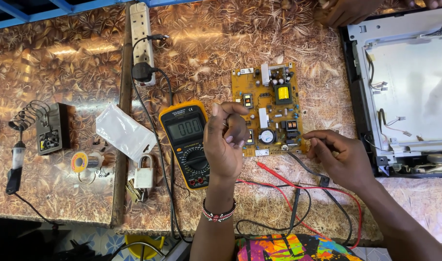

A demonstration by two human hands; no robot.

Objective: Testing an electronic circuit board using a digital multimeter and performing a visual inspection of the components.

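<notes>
Your left hand (224, 142) is hovering with its fingers curled loosely inward over the near-left edge of the yellow-orange rectangular circuit board (270, 110); whether anything is pinched between those fingers cannot be told. A beaded band (219, 214) is sitting on that wrist. Your right hand (338, 157) is closing thumb and forefinger on the thin black probe lead (305, 166), its tip touching the board's near-right corner.

Just to the left of your left hand, the yellow-cased digital multimeter (187, 143) is lying flat, its display showing and partly overlapped by your hand. The red probe (271, 171) is lying loose between your two hands, its red and black wires looping back towards you.

Further left of the meter, a silver padlock (144, 171), a clear plastic bag (124, 131), a reel of solder (80, 161) and a coiled soldering-iron stand (39, 126) are resting on the patterned brown tabletop (201, 53). Beyond your left hand, a white power strip (141, 34) is carrying a black plug.

To the right of your right hand, an opened flat-panel chassis (414, 82) is lying face down. Another person's hand (344, 12) is resting at the far edge.
</notes>
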